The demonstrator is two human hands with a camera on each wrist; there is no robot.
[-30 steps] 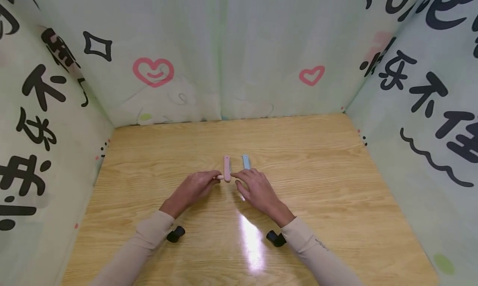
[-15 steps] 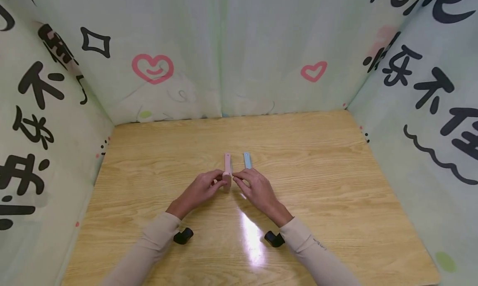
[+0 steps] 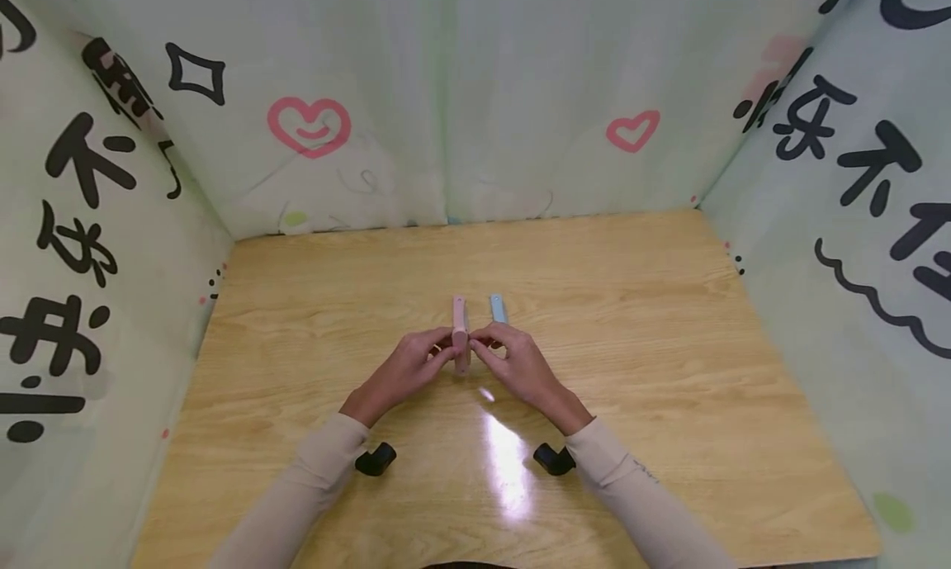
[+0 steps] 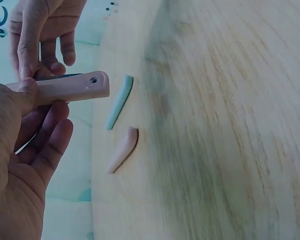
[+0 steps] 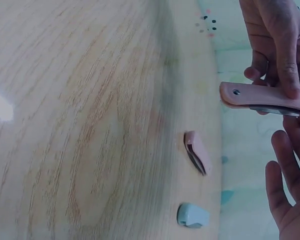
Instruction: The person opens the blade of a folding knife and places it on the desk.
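A pink folding knife (image 5: 262, 95) is held above the table, its near end toward the body. A thin strip of its metal blade (image 5: 275, 109) shows along the handle's edge. My left hand (image 3: 413, 361) grips the handle from the left, thumb on one face and fingers on the other. From the right, my right hand (image 3: 516, 361) pinches with thumb and forefinger at the blade side; its other fingers are loosely bent in the right wrist view. Beyond the hands lie a second pink folding knife (image 5: 199, 150) and a light blue one (image 4: 120, 102), side by side.
The wooden table (image 3: 334, 288) has printed curtains (image 3: 386, 139) behind it and along both sides. A black wrist mount (image 3: 375, 460) shows below the left forearm, and another mount (image 3: 553, 460) by the right. Glare streaks the wood between the forearms.
The left hand has turned the held knife so its end points toward the body and moved it slightly right. The right thumb and forefinger have come together at it. The table knives stay put.
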